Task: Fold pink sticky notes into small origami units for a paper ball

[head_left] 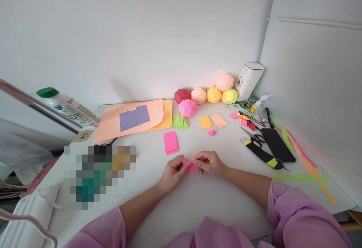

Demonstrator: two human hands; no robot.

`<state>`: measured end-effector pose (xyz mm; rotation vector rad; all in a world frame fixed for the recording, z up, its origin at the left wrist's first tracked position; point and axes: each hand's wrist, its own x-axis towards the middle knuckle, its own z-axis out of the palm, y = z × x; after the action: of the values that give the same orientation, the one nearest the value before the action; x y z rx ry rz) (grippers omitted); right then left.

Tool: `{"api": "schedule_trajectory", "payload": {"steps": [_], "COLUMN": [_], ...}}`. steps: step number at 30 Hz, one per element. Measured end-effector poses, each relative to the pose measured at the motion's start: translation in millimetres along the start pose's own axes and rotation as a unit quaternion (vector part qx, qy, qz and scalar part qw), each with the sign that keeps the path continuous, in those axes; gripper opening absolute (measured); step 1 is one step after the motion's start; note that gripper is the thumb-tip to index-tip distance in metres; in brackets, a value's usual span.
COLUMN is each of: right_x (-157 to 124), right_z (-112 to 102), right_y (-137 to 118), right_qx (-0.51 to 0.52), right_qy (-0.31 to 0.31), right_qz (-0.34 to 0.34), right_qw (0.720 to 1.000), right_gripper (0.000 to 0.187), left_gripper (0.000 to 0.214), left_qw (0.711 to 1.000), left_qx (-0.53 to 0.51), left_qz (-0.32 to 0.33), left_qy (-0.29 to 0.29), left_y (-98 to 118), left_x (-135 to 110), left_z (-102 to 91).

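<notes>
A blurred patch (98, 176) is masking whatever is lying on the table (158, 206) at near left. Our left hand (172, 172) and right hand (212, 164) are covering most of the pink paper (192, 167). The peach sheet (113, 121) is hiding most of a dark object (106, 142).

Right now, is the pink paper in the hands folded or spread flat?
Folded. The pink paper shows a raised crease, pinched between the left hand and the right hand.
</notes>
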<state>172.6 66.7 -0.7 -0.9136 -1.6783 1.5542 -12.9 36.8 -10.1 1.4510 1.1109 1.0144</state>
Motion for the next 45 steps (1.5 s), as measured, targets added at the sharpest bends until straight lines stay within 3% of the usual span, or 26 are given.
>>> {"api": "schedule_trajectory", "payload": {"steps": [18,24,31,37,42,45], "right_x": [1.3,0.2,2.1,4.4,0.9,0.3], "right_z": [-2.0,-1.5,-5.7,-6.0,-1.6,-1.2], "right_y": [0.3,0.6,1.0,1.9,-1.1,1.1], "right_qx": [0.017,0.007,0.060,0.113,0.004,-0.051], "right_qy": [-0.013,-0.026,0.019,0.035,-0.047,-0.050], "right_qz": [0.019,0.022,0.057,0.038,0.018,0.011], "right_qw": [1.000,0.999,0.996,0.992,0.999,0.997], "right_gripper": [0.021,0.021,0.023,0.022,0.018,0.018], "left_gripper": [0.022,0.019,0.024,0.024,0.020,0.018], "left_qw": [0.999,1.000,0.992,0.991,0.999,1.000], "left_qx": [-0.037,-0.015,-0.111,-0.111,-0.041,-0.013], "left_qz": [0.020,0.007,-0.025,-0.030,-0.009,-0.005], "left_qy": [-0.012,0.009,0.060,0.066,0.026,0.022], "left_y": [0.8,-0.6,-4.9,-6.0,-1.3,-0.1], "left_x": [-2.1,-2.4,-0.7,0.7,-0.3,-1.0], "left_z": [-2.7,1.2,-1.0,-1.4,0.3,1.3]}}
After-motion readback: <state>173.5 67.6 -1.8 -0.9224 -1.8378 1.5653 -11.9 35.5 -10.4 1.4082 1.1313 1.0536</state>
